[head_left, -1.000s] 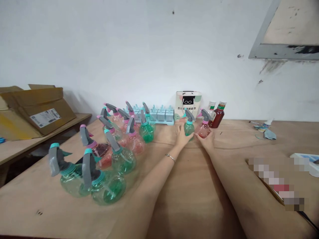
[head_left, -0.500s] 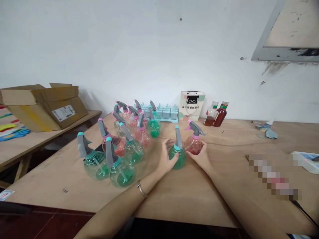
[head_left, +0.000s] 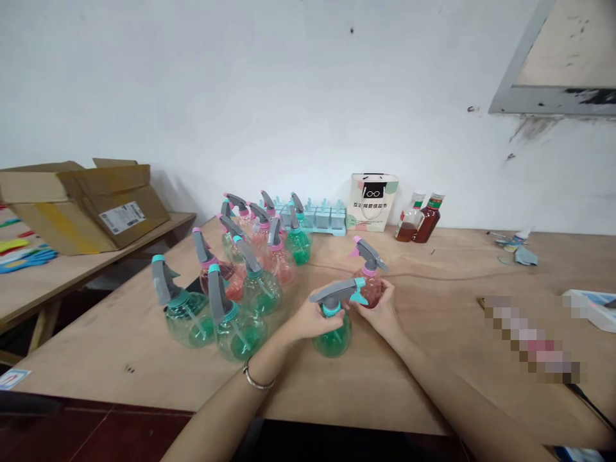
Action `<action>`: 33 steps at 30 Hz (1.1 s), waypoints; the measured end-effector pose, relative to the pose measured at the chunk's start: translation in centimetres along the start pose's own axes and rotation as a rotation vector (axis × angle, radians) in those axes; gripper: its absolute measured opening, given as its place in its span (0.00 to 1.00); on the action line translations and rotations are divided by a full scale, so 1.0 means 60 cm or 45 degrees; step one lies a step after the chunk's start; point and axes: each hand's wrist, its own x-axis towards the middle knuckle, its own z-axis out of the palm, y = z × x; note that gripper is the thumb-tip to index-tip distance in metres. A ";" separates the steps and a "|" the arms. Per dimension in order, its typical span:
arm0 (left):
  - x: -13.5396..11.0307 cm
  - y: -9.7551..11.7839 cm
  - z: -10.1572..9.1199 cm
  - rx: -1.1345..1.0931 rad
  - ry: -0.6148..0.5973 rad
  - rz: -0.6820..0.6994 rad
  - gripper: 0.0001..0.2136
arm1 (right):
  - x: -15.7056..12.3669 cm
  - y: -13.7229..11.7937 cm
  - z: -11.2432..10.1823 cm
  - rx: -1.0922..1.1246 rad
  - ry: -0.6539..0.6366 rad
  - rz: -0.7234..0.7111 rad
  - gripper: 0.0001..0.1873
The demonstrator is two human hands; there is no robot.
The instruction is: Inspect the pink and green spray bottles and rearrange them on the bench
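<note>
My left hand (head_left: 308, 319) is closed around the neck and upper body of a green spray bottle (head_left: 332, 340). Its grey trigger head points right, with a teal nozzle. Just behind it, my right hand (head_left: 385, 314) grips the lower side of a pink spray bottle (head_left: 369, 282), whose pink nozzle points up and left. Both bottles are upright on the wooden table (head_left: 366, 391). To the left stands a cluster of several similar bottles, among them a near green spray bottle (head_left: 240, 333) and a pink spray bottle (head_left: 280, 260).
A pale blue popsicle mould (head_left: 325, 219), a paper bag (head_left: 370, 202) and two sauce bottles (head_left: 426, 221) line the wall side. A cardboard box (head_left: 96, 205) sits on another table at left. A pixelated long object (head_left: 529, 340) with a cable lies right.
The green bottle has turned so its nozzle points right, and it has come nearer to me with my left hand. The pink bottle has shifted slightly left in my right hand.
</note>
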 end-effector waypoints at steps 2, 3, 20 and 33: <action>-0.003 0.002 -0.007 -0.070 0.057 -0.102 0.07 | 0.005 0.002 -0.004 -0.026 -0.001 0.046 0.46; -0.004 0.001 -0.011 -0.107 0.098 -0.151 0.07 | 0.007 0.002 -0.006 -0.043 -0.005 0.067 0.47; -0.008 0.007 -0.038 -0.787 0.344 -0.510 0.15 | 0.019 0.002 -0.019 -0.069 -0.066 0.122 0.50; -0.012 0.013 -0.026 -0.880 0.271 -0.379 0.08 | 0.021 -0.001 -0.022 -0.042 -0.122 0.137 0.51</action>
